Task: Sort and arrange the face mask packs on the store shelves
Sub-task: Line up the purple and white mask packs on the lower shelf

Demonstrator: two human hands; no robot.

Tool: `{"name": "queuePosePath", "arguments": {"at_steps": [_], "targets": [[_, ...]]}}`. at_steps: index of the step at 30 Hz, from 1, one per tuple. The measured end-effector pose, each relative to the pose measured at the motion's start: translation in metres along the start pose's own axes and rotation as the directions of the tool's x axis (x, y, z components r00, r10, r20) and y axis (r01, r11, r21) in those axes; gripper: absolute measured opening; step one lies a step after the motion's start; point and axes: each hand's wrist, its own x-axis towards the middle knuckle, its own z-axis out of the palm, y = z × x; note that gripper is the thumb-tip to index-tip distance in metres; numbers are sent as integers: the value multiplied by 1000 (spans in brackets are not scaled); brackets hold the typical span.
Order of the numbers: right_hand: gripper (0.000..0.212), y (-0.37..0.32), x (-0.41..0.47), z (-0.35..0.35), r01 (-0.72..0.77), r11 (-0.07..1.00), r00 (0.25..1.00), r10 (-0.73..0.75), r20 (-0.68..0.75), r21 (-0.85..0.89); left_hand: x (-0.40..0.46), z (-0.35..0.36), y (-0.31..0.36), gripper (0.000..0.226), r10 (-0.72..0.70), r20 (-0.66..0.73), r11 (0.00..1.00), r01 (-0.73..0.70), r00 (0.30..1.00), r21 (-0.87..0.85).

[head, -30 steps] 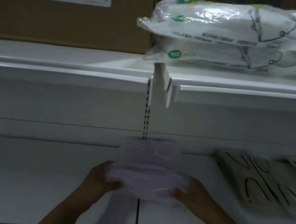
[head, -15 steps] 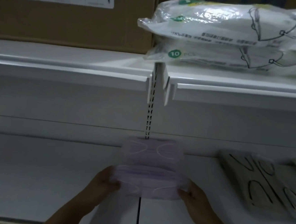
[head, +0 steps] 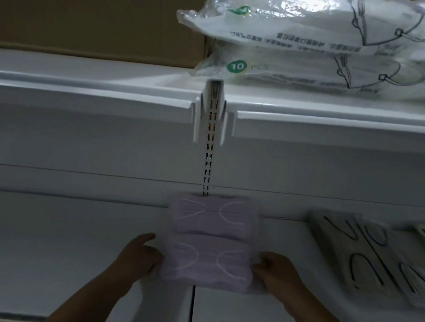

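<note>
The near lilac mask pack lay on the lower shelf at about six o'clock in the view, straddling the seam between two shelf panels, with the left hand at its nine o'clock edge and the right hand at its three o'clock edge. Each grip was closed on a side of that pack, fingers curled against it, the left forefinger lifted a little. A second lilac pack sat touching it at twelve o'clock, against the shelf's back wall. At three o'clock, well apart, lay pale packs with black ear loops, blurred. On the upper shelf, at one o'clock, two clear-wrapped white mask packs were stacked, the lower marked "10 pcs". A cardboard box bearing a white label stood at eleven o'clock. The light was dim.
</note>
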Motion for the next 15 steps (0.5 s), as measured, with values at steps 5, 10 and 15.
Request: {"name": "queuePosePath", "arguments": {"at_steps": [5,10,15], "targets": [[69,13,-7,7,100,995,986,-99,-131,2,-4,3,-12,56,420,-18,753,-337,907,565],[78,29,-33,23,507,575,752,-660,3,-642,-27,24,-33,70,748,487,-134,-617,450,776],[96,14,-30,26,463,465,789,-603,112,-754,-24,29,-25,67,667,519,-154,-583,535,798]]}}
